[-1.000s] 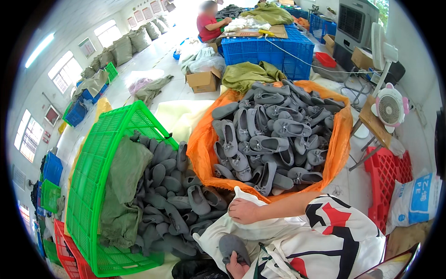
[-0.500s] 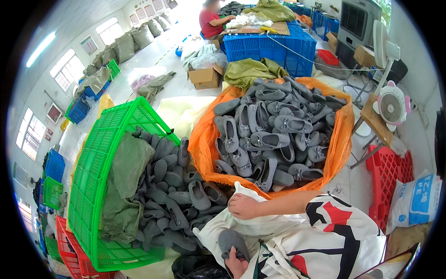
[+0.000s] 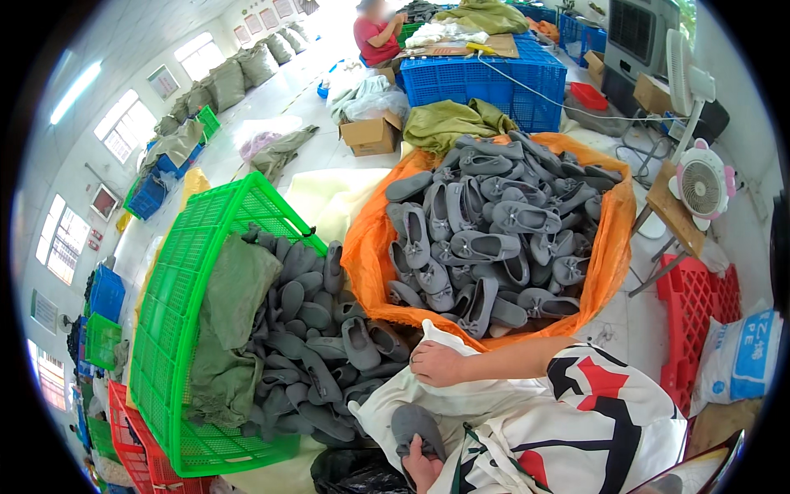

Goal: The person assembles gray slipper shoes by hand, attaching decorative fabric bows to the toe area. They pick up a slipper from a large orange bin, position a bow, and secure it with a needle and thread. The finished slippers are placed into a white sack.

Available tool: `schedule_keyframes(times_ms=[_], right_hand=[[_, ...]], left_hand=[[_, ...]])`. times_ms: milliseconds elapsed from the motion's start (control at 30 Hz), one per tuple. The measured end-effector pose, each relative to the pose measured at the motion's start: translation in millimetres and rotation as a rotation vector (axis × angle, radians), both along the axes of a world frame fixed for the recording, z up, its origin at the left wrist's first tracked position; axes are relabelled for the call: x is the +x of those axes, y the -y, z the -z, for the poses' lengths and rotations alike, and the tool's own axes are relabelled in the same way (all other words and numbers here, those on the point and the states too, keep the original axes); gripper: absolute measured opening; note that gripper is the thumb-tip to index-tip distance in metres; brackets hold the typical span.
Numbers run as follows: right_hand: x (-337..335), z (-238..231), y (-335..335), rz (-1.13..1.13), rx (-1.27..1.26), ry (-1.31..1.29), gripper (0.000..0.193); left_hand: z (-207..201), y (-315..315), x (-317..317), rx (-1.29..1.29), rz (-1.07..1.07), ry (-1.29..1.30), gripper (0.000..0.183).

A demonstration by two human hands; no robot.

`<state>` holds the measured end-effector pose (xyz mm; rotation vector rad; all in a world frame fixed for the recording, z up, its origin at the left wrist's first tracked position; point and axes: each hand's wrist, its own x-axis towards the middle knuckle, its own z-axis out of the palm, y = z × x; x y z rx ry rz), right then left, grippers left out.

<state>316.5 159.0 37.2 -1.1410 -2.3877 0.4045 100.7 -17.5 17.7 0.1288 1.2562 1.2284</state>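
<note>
Grey shoe (image 3: 415, 425) and left hand (image 3: 421, 468) are low in view, over the white cloth (image 3: 494, 399) spread in front of the person's body, with the rounded toe pointing away. That hand is closed on the shoe; some of its fingers are hidden. The right hand (image 3: 436, 363) lies on the cloth's far edge with its fingers bent, and I cannot tell whether it grips the fabric or merely rests there.

Little has changed over the last second: both hands keep their places, while the whole scene slides slightly rightward (the head seems to have turned a touch). For the work, that means the same shoe is being held, lying in neither pile. Beyond the right hand, an orange sack (image 3: 617, 235) brims with bow-trimmed shoes (image 3: 487, 245); to the left, a tipped green crate (image 3: 169, 354) lets more spill out. Farther off, a co-worker (image 3: 377, 39) in red has raised their hands.
</note>
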Motion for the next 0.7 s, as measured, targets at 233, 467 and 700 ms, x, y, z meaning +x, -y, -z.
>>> schedule_keyframes(times_ms=[233, 467, 700], right_hand=[[2.4, 2.3, 0.2, 0.002, 0.005, 0.008, 0.015], [3.6, 0.5, 1.4, -0.016, -0.013, 0.041, 0.015], [-0.2, -10.0, -0.7, -0.018, -0.019, 0.057, 0.016]], left_hand=[[-21.3, -5.9, 5.1, -0.096, 0.057, 0.03, 0.043], [-48.6, -7.8, 15.1, -0.201, 0.062, -0.015, 0.026], [-21.8, -6.9, 0.0, -0.192, 0.079, -0.008, 0.028]])
